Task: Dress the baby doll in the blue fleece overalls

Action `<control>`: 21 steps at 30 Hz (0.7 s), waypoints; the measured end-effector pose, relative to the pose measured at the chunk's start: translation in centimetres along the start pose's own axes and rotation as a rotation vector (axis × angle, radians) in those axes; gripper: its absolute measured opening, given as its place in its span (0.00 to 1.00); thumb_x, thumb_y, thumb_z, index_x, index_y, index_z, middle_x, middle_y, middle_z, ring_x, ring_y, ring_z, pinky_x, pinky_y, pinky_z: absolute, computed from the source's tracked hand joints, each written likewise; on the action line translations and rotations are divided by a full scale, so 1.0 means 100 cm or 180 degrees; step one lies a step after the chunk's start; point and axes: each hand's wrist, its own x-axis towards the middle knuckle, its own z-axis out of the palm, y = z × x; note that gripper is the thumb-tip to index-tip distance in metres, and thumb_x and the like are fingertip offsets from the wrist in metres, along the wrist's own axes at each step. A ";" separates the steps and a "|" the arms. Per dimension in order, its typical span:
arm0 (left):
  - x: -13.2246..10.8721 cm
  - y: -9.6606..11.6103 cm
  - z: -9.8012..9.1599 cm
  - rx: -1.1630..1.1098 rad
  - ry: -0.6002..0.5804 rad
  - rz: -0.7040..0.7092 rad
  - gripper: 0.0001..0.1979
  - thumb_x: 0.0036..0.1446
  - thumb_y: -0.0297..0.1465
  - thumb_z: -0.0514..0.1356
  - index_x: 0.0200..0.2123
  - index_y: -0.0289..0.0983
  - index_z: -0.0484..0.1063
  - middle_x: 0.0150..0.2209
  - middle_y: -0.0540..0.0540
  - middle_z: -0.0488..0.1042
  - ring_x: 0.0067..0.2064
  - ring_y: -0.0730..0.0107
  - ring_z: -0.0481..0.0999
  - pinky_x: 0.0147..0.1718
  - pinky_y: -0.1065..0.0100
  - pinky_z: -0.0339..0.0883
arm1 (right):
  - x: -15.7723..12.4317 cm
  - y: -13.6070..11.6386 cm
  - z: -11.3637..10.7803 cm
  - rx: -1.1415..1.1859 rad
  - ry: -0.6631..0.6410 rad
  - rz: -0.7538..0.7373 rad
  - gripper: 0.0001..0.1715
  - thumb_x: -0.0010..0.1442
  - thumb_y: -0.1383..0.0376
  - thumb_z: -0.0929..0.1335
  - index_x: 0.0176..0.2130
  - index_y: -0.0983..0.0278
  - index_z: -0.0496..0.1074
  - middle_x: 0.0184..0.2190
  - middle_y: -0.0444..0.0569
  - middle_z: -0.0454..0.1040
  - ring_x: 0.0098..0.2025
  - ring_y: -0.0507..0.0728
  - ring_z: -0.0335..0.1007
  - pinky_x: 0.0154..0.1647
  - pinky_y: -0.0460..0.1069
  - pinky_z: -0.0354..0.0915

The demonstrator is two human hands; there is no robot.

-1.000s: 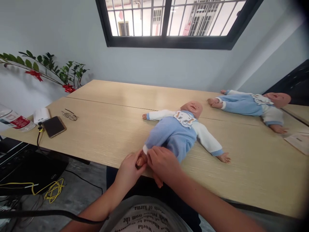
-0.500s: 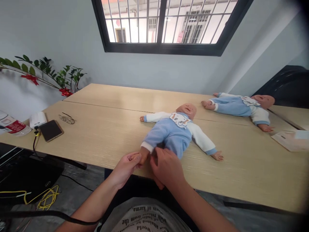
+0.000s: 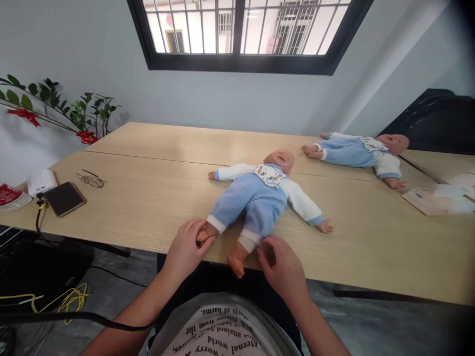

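A baby doll (image 3: 284, 160) lies on its back on the table, dressed in a light-blue and white outfit with an animal-face bib (image 3: 269, 175). Its legs point toward me, and one bare foot (image 3: 236, 262) hangs over the table's front edge. My left hand (image 3: 187, 247) is closed around the other foot (image 3: 208, 232). At the outer side of the white trouser cuff (image 3: 249, 241), the curled fingers of my right hand (image 3: 284, 264) pinch the cuff's edge. Both trouser legs reach down to the ankles.
A second doll (image 3: 349, 151) in matching clothes lies at the back right, near a flat package (image 3: 434, 199). On the left are a phone (image 3: 65, 199), a white charger (image 3: 41, 182), glasses (image 3: 91, 180) and a bottle (image 3: 13, 197). A plant (image 3: 79, 113) stands beyond the table.
My right hand has moved from between the doll's legs to the outer side of one cuff, uncovering that leg and foot. My left hand stays on the other foot. The view has shifted slightly.
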 end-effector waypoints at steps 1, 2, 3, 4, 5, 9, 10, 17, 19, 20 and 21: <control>-0.003 0.000 0.000 0.0166 0.0192 0.0116 0.19 0.63 0.35 0.64 0.55 0.38 0.70 0.53 0.38 0.75 0.55 0.50 0.73 0.55 0.49 0.68 | -0.002 -0.001 0.003 -0.0058 0.0071 0.0025 0.08 0.67 0.64 0.68 0.47 0.62 0.70 0.41 0.53 0.77 0.41 0.60 0.75 0.40 0.54 0.71; -0.005 0.002 -0.001 0.0291 0.0331 0.0300 0.19 0.63 0.35 0.64 0.56 0.39 0.70 0.55 0.37 0.74 0.56 0.49 0.72 0.56 0.48 0.66 | -0.003 -0.002 0.004 -0.0125 0.0133 0.0024 0.08 0.67 0.64 0.68 0.47 0.62 0.70 0.42 0.53 0.78 0.42 0.61 0.76 0.41 0.54 0.71; -0.008 0.004 -0.002 0.0367 0.0382 0.0581 0.20 0.63 0.36 0.64 0.57 0.39 0.69 0.55 0.37 0.74 0.57 0.49 0.72 0.57 0.48 0.66 | -0.002 -0.003 0.006 -0.0197 0.0185 -0.0002 0.07 0.68 0.64 0.68 0.46 0.62 0.70 0.42 0.53 0.78 0.42 0.61 0.76 0.42 0.54 0.71; -0.011 0.006 -0.003 0.0394 0.0321 0.0971 0.22 0.63 0.38 0.65 0.58 0.40 0.69 0.55 0.38 0.74 0.57 0.50 0.72 0.57 0.49 0.66 | -0.001 -0.004 0.006 -0.0271 0.0223 -0.0042 0.06 0.68 0.65 0.68 0.46 0.62 0.71 0.42 0.53 0.79 0.42 0.61 0.76 0.43 0.54 0.71; -0.014 0.009 -0.004 0.0387 0.0161 0.1428 0.23 0.63 0.40 0.66 0.59 0.41 0.69 0.55 0.39 0.75 0.56 0.51 0.73 0.57 0.50 0.66 | 0.001 -0.005 0.007 -0.0340 0.0249 -0.0091 0.05 0.68 0.66 0.68 0.44 0.62 0.71 0.40 0.52 0.79 0.41 0.60 0.76 0.43 0.54 0.70; -0.020 0.023 0.002 0.0343 -0.0462 0.2432 0.25 0.63 0.38 0.67 0.62 0.45 0.69 0.51 0.43 0.79 0.51 0.57 0.76 0.54 0.55 0.70 | 0.007 -0.015 0.008 -0.0397 0.0337 -0.0123 0.04 0.66 0.70 0.67 0.39 0.61 0.72 0.34 0.49 0.79 0.36 0.59 0.74 0.39 0.54 0.69; -0.020 0.026 0.005 0.0312 -0.0487 0.2402 0.24 0.64 0.35 0.66 0.62 0.45 0.69 0.50 0.44 0.79 0.49 0.59 0.77 0.53 0.56 0.71 | 0.006 -0.019 0.009 -0.0339 0.0342 -0.0122 0.04 0.65 0.70 0.67 0.38 0.61 0.71 0.33 0.49 0.79 0.35 0.59 0.74 0.39 0.54 0.69; -0.020 0.034 0.028 -0.0250 -0.0317 0.2075 0.16 0.66 0.35 0.64 0.55 0.41 0.72 0.45 0.42 0.78 0.45 0.62 0.80 0.45 0.60 0.77 | -0.012 -0.037 0.020 0.0186 0.0366 0.0089 0.05 0.63 0.70 0.67 0.38 0.59 0.69 0.33 0.48 0.76 0.35 0.59 0.74 0.38 0.53 0.70; -0.022 0.037 0.032 -0.0664 -0.0079 0.1702 0.18 0.64 0.40 0.65 0.53 0.40 0.71 0.44 0.42 0.77 0.45 0.60 0.79 0.45 0.60 0.77 | -0.018 -0.036 0.022 0.0205 0.0574 0.0231 0.07 0.63 0.67 0.67 0.43 0.59 0.67 0.37 0.51 0.76 0.39 0.61 0.75 0.39 0.55 0.72; -0.023 0.040 0.034 -0.0873 0.0036 0.1494 0.19 0.63 0.43 0.66 0.52 0.40 0.71 0.44 0.41 0.76 0.46 0.60 0.79 0.45 0.59 0.76 | -0.020 -0.034 0.022 0.0191 0.0638 0.0281 0.08 0.64 0.66 0.67 0.44 0.59 0.66 0.38 0.52 0.76 0.40 0.62 0.75 0.39 0.56 0.72; -0.025 0.042 0.037 -0.1061 0.0118 0.1300 0.20 0.63 0.44 0.65 0.51 0.40 0.71 0.44 0.41 0.75 0.46 0.59 0.78 0.46 0.59 0.76 | -0.021 -0.034 0.023 0.0169 0.0661 0.0316 0.10 0.64 0.65 0.67 0.46 0.59 0.66 0.39 0.53 0.76 0.41 0.62 0.75 0.39 0.57 0.73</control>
